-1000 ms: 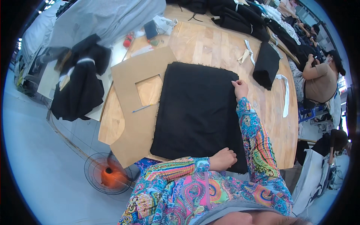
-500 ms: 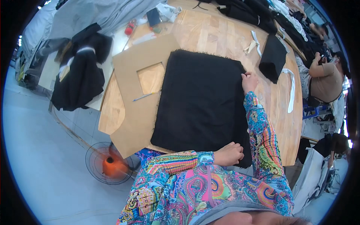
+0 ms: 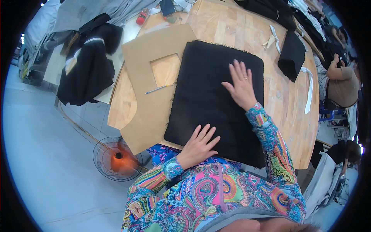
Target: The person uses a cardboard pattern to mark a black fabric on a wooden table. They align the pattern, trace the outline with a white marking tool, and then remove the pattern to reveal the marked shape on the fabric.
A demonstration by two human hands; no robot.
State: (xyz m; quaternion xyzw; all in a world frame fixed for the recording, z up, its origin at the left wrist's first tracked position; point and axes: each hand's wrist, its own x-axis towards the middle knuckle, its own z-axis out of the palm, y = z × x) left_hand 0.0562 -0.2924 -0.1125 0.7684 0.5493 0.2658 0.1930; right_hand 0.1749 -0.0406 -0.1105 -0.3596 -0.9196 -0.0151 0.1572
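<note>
A black fabric piece [image 3: 210, 92], roughly rectangular with frayed edges, lies spread over the wooden table, its near edge reaching the table's rim. My left hand [image 3: 198, 147] rests on its near edge, fingers spread and palm down. Farther up, toward the right side of the cloth, my right hand [image 3: 242, 84] lies flat with fingers apart. Neither hand grips anything. Left of the cloth is a brown cardboard pattern [image 3: 143, 112] with a rectangular cut-out, partly under the fabric. A pen [image 3: 157, 89] lies across the pattern beside the cloth.
On the wooden table [image 3: 288, 127] are a small black cloth piece [image 3: 291, 56], white strips [image 3: 308, 91] and a red spool-like item [image 3: 142, 17]. Black garments [image 3: 87, 65] hang at the left. An orange fan [image 3: 118, 158] stands below. A person [image 3: 342, 85] sits at right.
Both hands have let go of the cloth's right edge and opened. My left hand has moved left along the near edge; my right hand has shifted inward onto the fabric, which looks flatter.
</note>
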